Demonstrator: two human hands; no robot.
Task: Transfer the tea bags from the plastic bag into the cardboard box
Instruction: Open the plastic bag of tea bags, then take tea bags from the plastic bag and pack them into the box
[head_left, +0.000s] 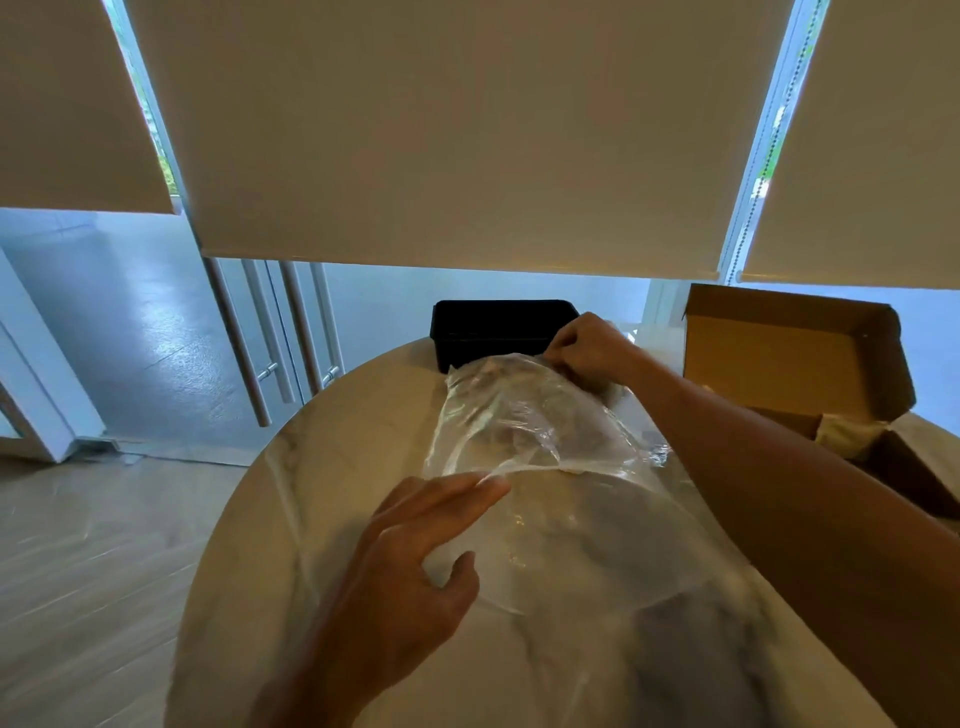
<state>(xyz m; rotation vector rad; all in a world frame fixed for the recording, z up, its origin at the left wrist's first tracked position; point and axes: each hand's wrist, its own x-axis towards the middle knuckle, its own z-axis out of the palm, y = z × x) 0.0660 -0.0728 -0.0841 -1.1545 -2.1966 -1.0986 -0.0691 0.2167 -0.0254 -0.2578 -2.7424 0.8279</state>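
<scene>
Opening step, by the look of it — bag flat on tabletop between hands. Right hand pinching far edge; left hand spread, fingertips on near film. Box open beyond right forearm. Next — probably parting the mouth, reaching for tea bags.

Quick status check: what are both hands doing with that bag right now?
Right hand pinching plastic bag at far end. Left hand open, fingertips on bag. Cardboard box open, right side. Black container behind bag.
</scene>
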